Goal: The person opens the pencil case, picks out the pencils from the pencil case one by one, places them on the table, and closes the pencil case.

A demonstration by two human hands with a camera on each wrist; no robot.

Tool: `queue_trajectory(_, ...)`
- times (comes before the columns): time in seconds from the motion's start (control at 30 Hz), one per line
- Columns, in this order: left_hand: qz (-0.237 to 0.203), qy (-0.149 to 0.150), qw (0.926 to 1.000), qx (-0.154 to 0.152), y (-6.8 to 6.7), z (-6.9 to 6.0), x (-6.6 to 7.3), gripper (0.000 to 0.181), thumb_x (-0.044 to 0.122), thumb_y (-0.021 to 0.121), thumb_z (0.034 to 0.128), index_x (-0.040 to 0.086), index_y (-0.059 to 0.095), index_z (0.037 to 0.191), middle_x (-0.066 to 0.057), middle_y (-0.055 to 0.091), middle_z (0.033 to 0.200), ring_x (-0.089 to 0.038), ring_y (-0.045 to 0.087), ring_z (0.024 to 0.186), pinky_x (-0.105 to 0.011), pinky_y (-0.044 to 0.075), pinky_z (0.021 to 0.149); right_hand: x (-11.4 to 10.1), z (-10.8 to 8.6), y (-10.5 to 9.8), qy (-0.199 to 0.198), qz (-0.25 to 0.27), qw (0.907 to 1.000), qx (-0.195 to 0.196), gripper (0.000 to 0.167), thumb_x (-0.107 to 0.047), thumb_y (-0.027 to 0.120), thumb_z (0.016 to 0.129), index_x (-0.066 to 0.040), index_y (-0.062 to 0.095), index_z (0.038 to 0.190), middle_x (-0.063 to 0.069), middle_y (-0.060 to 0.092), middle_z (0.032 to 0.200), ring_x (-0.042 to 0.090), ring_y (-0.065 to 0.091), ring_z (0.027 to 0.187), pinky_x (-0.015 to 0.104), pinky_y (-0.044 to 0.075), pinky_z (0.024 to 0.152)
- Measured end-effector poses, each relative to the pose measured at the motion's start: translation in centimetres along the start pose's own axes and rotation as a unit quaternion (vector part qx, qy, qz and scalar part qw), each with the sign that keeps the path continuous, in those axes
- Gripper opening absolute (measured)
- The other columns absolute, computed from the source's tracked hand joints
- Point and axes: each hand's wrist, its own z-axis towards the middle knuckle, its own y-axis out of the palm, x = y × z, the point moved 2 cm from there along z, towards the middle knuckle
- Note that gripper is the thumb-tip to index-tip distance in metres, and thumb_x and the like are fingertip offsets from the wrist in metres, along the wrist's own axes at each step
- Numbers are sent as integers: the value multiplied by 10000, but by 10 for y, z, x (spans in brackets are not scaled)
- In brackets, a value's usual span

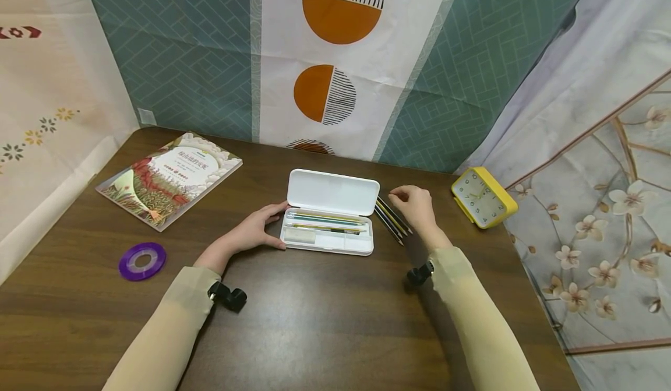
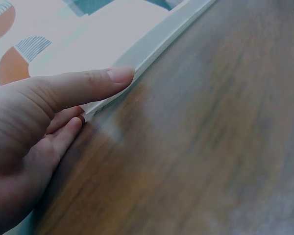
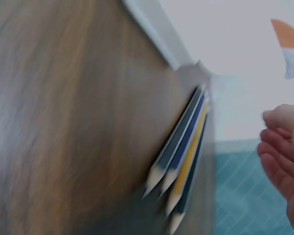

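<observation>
Left hand (image 1: 249, 228) and right hand (image 1: 416, 207) flank an open white pencil case (image 1: 330, 242) on the brown table (image 1: 314, 321) in the head view; the left grips the case's left end, while the right, with nothing visible in its grasp, hovers near the loose pencils (image 1: 391, 218) just beside the case's right end. Further pencils (image 1: 335, 229) and a pale eraser (image 1: 300, 236) lie inside. The case looks light and stiff, probably smooth enough to slide, so its base should give a surer hold than the hinged lid (image 1: 332, 193).

The left wrist view shows the thumb (image 2: 93, 88) on the case's edge, other fingers bent at its corner.

In the right wrist view, the four sharpened pencils lie bunched, apart from the loosely bent fingers. They are likely light and hard, apt to roll, with fragile points; pinching mid-shaft seems best.
</observation>
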Motion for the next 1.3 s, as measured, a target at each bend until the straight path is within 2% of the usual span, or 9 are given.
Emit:
queue_trajectory(0.17,33,5,10000,13,-1,-1,0,1058,139,889,697,13,262,1539,-200,305,1566,-342,291,1449,-478,342,1186,-30,4,-6,-438,290,9961,710,116,-111,721,878,-5,761,903,139,728,846,258,664,728,378,589,669)
queue_trajectory(0.3,58,14,10000,16,-1,-1,0,1061,148,890,697,12,260,1540,-207,306,1563,-349,292,1446,-483,345,1183,-56,5,-5,-826,507,9919,823,99,-84,722,870,6,755,896,140,714,824,248,654,704,371,592,650)
queue_trajectory(0.5,76,12,10000,19,0,-1,-2,1063,152,889,699,15,256,1541,-206,306,1563,-349,292,1447,-483,348,1182,-79,3,14,-1190,490,9914,244,93,-82,733,860,-5,756,907,126,714,826,227,652,710,352,599,648)
queue_trajectory(0.73,45,-6,10000,-1,1,-2,-2,1055,150,885,705,13,256,1541,-206,298,1568,-360,292,1447,-491,345,1182,-88,0,40,-1149,309,9893,-843,96,-102,735,861,-29,765,917,89,720,822,186,630,721,306,582,662)
queue_trajectory(0.83,30,-27,10000,-4,1,-1,-2,1053,150,885,705,15,259,1541,-203,298,1568,-361,295,1446,-493,345,1182,-88,-2,49,-1140,222,9863,-1171,102,-103,731,861,-28,765,922,89,729,837,182,647,729,298,585,673)
queue_trajectory(1.07,29,-34,10000,-3,1,-1,-1,1052,151,885,706,17,259,1541,-201,297,1568,-365,303,1443,-491,345,1182,-88,-7,66,-1191,173,9794,-1621,77,-86,717,853,-37,759,897,73,728,829,158,658,738,259,582,676)
queue_trajectory(1.3,-2,32,10000,-2,1,-1,-1,1054,143,885,704,12,257,1541,-208,299,1566,-356,286,1448,-491,341,1184,-90,-11,74,-1240,55,9736,-1915,74,-89,745,843,-45,760,901,61,729,825,151,670,751,248,581,690)
